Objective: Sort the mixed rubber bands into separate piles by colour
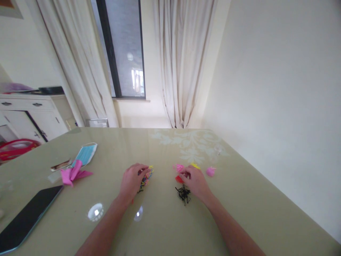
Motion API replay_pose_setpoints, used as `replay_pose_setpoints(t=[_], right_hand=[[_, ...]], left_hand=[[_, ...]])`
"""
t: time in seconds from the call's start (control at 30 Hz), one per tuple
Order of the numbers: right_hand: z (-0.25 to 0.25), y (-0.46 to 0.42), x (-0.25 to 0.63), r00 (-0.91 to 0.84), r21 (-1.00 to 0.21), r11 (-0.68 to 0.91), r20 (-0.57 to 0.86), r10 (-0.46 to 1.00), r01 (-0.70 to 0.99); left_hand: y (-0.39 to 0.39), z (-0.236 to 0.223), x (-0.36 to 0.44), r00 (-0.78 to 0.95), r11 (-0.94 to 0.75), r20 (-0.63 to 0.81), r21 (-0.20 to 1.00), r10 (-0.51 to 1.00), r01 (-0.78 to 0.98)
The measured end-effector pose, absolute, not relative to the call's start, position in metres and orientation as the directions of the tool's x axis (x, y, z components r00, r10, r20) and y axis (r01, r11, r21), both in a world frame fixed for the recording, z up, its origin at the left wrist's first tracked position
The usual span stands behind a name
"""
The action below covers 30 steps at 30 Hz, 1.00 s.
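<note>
My left hand (131,180) is over a mixed pile of small coloured rubber bands (147,177), in yellow, blue, pink and black. Its thumb and index finger are pinched at the pile's far edge, by a yellow band, and the hand covers part of the pile. Across from it, my right hand (195,181) has its fingertips drawn together above sorted heaps; what they hold is too small to see. Around that hand lie pink bands (179,167), red bands (179,179), yellow bands (195,166) and a tangle of black bands (183,194). Further right sits a pink clump (211,171).
At the left of the glossy table (165,231) lie a dark tablet (30,217), a pink folded paper shape (73,173), a blue face mask (85,154) and a small brown strip (60,165). A wall borders the right side; a red chair (18,148) stands left.
</note>
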State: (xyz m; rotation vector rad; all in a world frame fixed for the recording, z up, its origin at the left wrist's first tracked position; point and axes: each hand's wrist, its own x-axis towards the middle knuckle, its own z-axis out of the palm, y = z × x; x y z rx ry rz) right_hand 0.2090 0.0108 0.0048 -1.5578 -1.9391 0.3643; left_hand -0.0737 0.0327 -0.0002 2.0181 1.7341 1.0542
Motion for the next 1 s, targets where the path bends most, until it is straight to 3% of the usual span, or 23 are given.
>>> replay_pose_setpoints(t=[0.33, 0.53, 0.67, 1.0], right_hand=[[0.008, 0.009, 0.206, -0.114, -0.587, 0.311, 0.349, 0.930, 0.747], [0.011, 0.000, 0.189, -0.154, -0.717, 0.399, 0.384, 0.910, 0.572], [0.012, -0.007, 0.178, -0.188, -0.797, 0.404, 0.358, 0.915, 0.450], [0.014, -0.011, 0.178, -0.214, -0.824, 0.389, 0.327, 0.920, 0.412]], left_hand=[[0.031, 0.004, -0.074, -0.006, -0.297, 0.401, 0.688, 0.916, 0.662], [0.019, 0.009, -0.052, 0.017, -0.167, 0.171, 0.932, 0.985, 0.321], [0.007, 0.009, -0.031, 0.153, -0.190, 0.166, 0.969, 0.974, 0.156], [0.000, 0.001, -0.020, 0.245, -0.216, 0.173, 0.963, 0.954, 0.161]])
